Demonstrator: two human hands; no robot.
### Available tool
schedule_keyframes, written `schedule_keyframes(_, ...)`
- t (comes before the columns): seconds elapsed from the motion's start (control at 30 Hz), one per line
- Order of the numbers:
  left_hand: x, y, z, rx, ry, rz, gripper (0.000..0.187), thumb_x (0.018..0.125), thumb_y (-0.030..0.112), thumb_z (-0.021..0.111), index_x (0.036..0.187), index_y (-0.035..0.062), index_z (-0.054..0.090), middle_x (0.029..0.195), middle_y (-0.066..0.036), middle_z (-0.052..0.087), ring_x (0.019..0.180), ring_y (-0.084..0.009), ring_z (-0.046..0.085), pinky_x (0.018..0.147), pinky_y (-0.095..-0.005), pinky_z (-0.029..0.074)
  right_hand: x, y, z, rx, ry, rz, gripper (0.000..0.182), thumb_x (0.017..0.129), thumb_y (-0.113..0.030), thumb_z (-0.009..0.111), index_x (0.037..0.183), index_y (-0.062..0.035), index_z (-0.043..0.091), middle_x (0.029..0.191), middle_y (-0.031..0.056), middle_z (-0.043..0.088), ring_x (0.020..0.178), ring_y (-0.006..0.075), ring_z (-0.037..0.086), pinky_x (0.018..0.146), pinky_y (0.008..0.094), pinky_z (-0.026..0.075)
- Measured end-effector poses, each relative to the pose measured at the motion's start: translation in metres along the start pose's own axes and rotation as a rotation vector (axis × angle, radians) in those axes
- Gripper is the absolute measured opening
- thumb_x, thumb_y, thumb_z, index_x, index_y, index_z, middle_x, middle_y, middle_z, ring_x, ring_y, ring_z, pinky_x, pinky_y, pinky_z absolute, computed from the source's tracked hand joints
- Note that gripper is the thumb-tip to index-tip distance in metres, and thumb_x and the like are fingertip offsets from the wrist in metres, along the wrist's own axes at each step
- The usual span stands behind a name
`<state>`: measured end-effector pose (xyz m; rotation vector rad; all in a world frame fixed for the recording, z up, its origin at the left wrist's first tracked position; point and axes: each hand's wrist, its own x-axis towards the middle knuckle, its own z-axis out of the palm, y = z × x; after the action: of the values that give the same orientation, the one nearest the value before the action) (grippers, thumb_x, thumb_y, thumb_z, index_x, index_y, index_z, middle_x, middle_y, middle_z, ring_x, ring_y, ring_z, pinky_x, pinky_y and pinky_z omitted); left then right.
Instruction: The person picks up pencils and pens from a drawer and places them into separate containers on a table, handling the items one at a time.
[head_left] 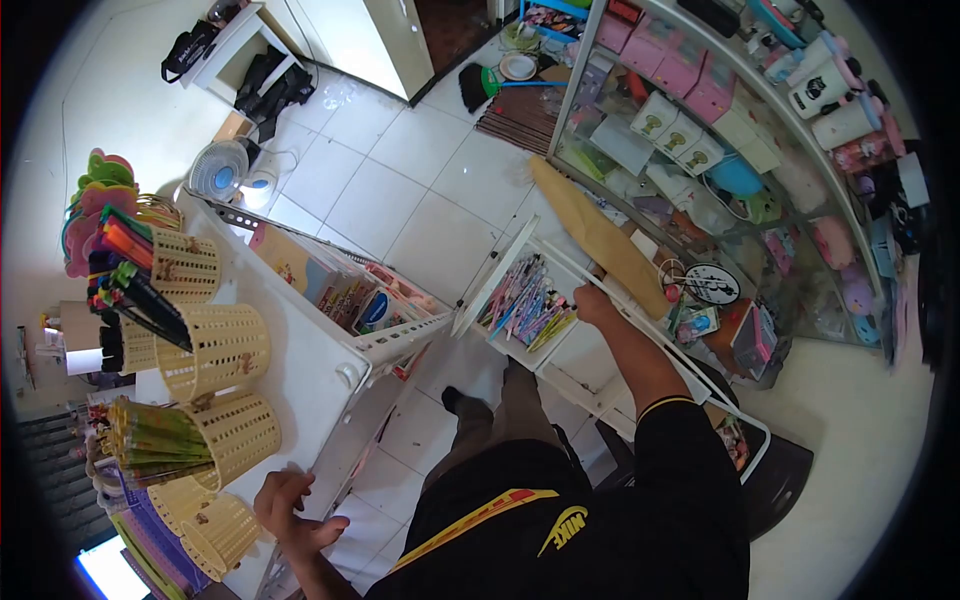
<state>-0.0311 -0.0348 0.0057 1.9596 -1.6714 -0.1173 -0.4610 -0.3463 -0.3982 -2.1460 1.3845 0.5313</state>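
My right hand [592, 302] is closed at the edge of a white tray [492, 300], beside many pens and pencils [528, 300] lying in it. What its fingers hold, if anything, is hidden. My left hand [290, 508] is open, thumb apart and fingers loosely bent, with nothing in it. It hovers by the edge of the white table [305, 385], near a cream perforated basket [243, 440] that lies tilted with green-yellow pencils [150, 440] sticking out. Another cream basket [240, 350] behind it holds dark pens.
A glass display cabinet [655, 190] with boxes and toys stands at the right, a brown paper roll [600, 235] leaning before it. On the far side are a fan [217, 172] and a green broom [480, 86]. A dark stool [785, 490] is behind my right arm.
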Motion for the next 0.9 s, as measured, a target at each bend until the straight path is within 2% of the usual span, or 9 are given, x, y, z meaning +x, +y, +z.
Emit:
schedule_keyframes(0.17, 0.005, 0.003, 0.000, -0.028, -0.044, 0.053, 0.068, 0.069, 0.066, 0.080, 0.090, 0.0027, 0.067, 0.071, -0.007, 0.057, 0.055, -0.0166, 0.051, 0.045, -0.0270, 0.032, -0.023, -0.010, 0.010, -0.019, 0.156, 0.140, 0.014, 0.079, -0.005, 0.065, 0.091, -0.0004, 0.072, 0.098, 0.0244, 0.069, 0.094, 0.0378, 0.070, 0.085, 0.0468, 0.057)
schedule_keyframes(0.27, 0.015, 0.009, -0.001, -0.097, -0.052, 0.083, 0.047, 0.066, 0.036, 0.090, 0.090, 0.0023, 0.068, 0.075, -0.009, 0.062, 0.059, -0.0192, 0.057, 0.047, -0.0286, 0.040, -0.050, -0.016, -0.005, 0.008, 0.209, 0.172, 0.014, 0.079, -0.003, 0.063, 0.090, -0.0019, 0.072, 0.096, 0.0233, 0.070, 0.092, 0.0368, 0.071, 0.084, 0.0477, 0.057)
schedule_keyframes(0.3, 0.014, 0.008, -0.003, -0.102, -0.046, 0.093, 0.047, 0.066, 0.036, 0.090, 0.090, 0.0023, 0.068, 0.075, -0.009, 0.062, 0.059, -0.0192, 0.057, 0.047, -0.0286, 0.040, -0.059, -0.016, -0.010, 0.007, 0.220, 0.180, 0.014, 0.079, -0.003, 0.063, 0.090, -0.0019, 0.072, 0.096, 0.0233, 0.070, 0.092, 0.0368, 0.071, 0.084, 0.0477, 0.057)
schedule_keyframes(0.4, 0.012, 0.010, -0.005, -0.147, -0.072, 0.134, 0.030, 0.071, 0.017, 0.086, 0.092, 0.0030, 0.069, 0.078, -0.009, 0.064, 0.063, -0.0235, 0.060, 0.052, -0.0320, 0.046, -0.094, -0.023, -0.044, 0.037, 0.368, 0.025, 0.011, 0.082, -0.010, 0.069, 0.088, -0.0025, 0.074, 0.091, 0.0186, 0.072, 0.085, 0.0333, 0.071, 0.073, 0.0431, 0.057)
schedule_keyframes(0.53, 0.019, 0.014, 0.005, -0.308, -0.061, 0.313, 0.026, 0.073, 0.007, 0.082, 0.095, 0.0020, 0.070, 0.085, -0.013, 0.067, 0.072, -0.0291, 0.066, 0.063, -0.0364, 0.053, -0.194, -0.109, -0.179, 0.576, 0.150, -0.270, 0.025, 0.084, -0.019, 0.077, 0.101, -0.0020, 0.074, 0.088, 0.0110, 0.073, 0.076, 0.0168, 0.068, 0.070, 0.0312, 0.053)
schedule_keyframes(0.7, 0.046, 0.062, 0.028, -0.466, -0.107, 0.431, 0.033, 0.083, 0.011, 0.076, 0.113, 0.0006, 0.067, 0.104, -0.017, 0.068, 0.090, -0.0347, 0.068, 0.074, -0.0369, 0.055, -0.265, -0.217, -0.267, 0.582, 0.153, -0.690, 0.021, 0.089, -0.017, 0.073, 0.103, -0.0010, 0.073, 0.086, 0.0070, 0.072, 0.076, 0.0117, 0.064, 0.072, 0.0288, 0.052)
schedule_keyframes(0.8, 0.047, 0.067, 0.036, -0.532, -0.121, 0.418, 0.033, 0.089, 0.008, 0.070, 0.119, -0.0023, 0.062, 0.092, -0.018, 0.068, 0.083, -0.0312, 0.069, 0.075, -0.0363, 0.055, -0.280, -0.263, -0.288, 0.579, 0.124, -0.828, 0.019, 0.090, -0.015, 0.072, 0.103, -0.0011, 0.073, 0.087, 0.0066, 0.072, 0.077, 0.0118, 0.064, 0.074, 0.0282, 0.051)
schedule_keyframes(0.87, 0.042, 0.058, 0.033, -0.714, -0.479, 0.124, 0.028, 0.098, 0.012, 0.063, 0.121, -0.0034, 0.060, 0.088, -0.015, 0.069, 0.077, -0.0227, 0.070, 0.070, -0.0312, 0.055, -0.281, -0.285, -0.291, 0.603, 0.126, -0.914, 0.019, 0.090, -0.014, 0.071, 0.103, -0.0012, 0.073, 0.087, 0.0063, 0.072, 0.078, 0.0114, 0.064, 0.074, 0.0277, 0.051)
schedule_keyframes(0.9, 0.039, 0.051, 0.036, -0.709, -0.458, 0.126, 0.028, 0.098, 0.012, 0.063, 0.121, -0.0034, 0.060, 0.088, -0.015, 0.069, 0.077, -0.0227, 0.070, 0.070, -0.0312, 0.055, -0.281, -0.295, -0.289, 0.667, 0.198, -0.912, 0.020, 0.090, -0.011, 0.072, 0.107, 0.0004, 0.072, 0.091, 0.0069, 0.071, 0.082, 0.0121, 0.064, 0.077, 0.0281, 0.051)
